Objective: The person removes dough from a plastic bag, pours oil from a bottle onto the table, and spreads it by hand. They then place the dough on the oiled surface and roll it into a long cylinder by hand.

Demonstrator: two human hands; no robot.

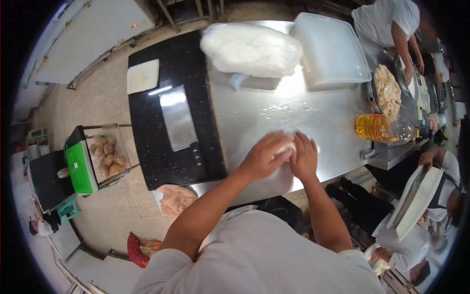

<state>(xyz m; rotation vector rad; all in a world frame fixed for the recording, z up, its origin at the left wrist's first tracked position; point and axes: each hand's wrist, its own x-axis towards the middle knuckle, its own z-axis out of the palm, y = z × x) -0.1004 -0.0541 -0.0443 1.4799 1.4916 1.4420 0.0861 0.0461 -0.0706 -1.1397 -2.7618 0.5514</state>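
My left hand (267,156) and my right hand (304,159) meet over the steel table (240,112), near its front edge. Between them is a pale lump (290,148) that looks like dough, mostly covered by my palms and fingers. Both hands are curled around it and slightly blurred. On the black stone slab (147,132) to the left lies a broad cleaver (177,120) with a dark handle. Wet drops glisten on the steel beyond my hands.
A white-filled plastic bag (252,50) and a translucent tub (335,49) stand at the back. An oil bottle (374,128) lies at right beside a pan of pale pieces (387,90). Pinkish cloth (176,200) sits at the front-left corner. Other people (391,24) work at right.
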